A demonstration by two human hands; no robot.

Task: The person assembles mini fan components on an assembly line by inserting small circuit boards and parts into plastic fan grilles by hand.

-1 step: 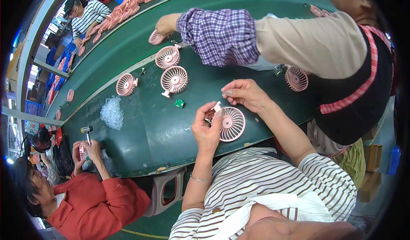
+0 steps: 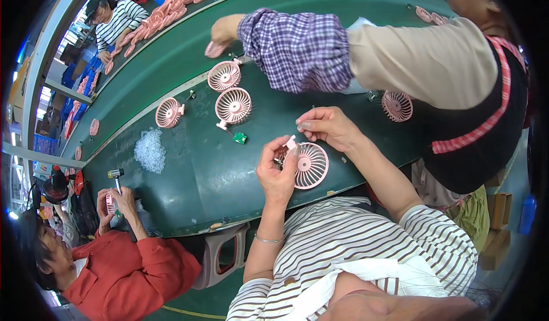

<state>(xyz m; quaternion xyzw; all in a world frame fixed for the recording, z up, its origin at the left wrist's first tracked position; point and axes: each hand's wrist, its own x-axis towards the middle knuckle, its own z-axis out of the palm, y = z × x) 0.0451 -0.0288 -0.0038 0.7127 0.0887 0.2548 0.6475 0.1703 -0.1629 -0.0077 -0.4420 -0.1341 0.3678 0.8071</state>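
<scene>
My left hand (image 2: 277, 171) is closed round the neck of a pink round fan housing (image 2: 310, 165) with radial slats. The housing rests at the table's near edge, its pale neck piece (image 2: 291, 143) poking up past my thumb. Part of some dark wiring or board shows between the fingers. Just above and to the right, my right hand (image 2: 329, 126) is in a pinch, thumb against fingertips, apart from the housing. Whatever it pinches is too small to make out. Farther left lie more pink fan housings (image 2: 233, 106), one wired to a small green circuit board (image 2: 240, 138).
A co-worker's checked sleeve (image 2: 297, 52) reaches across the table from the right, holding a pink part over the belt (image 2: 177, 46). Left are a pile of clear small pieces (image 2: 150, 151) and a red-sleeved co-worker (image 2: 128, 269) with a hammer (image 2: 116, 175). Another housing (image 2: 397, 106) lies right.
The co-worker's checked sleeve and arm have shifted slightly to the right. My own hands look unmoved.
</scene>
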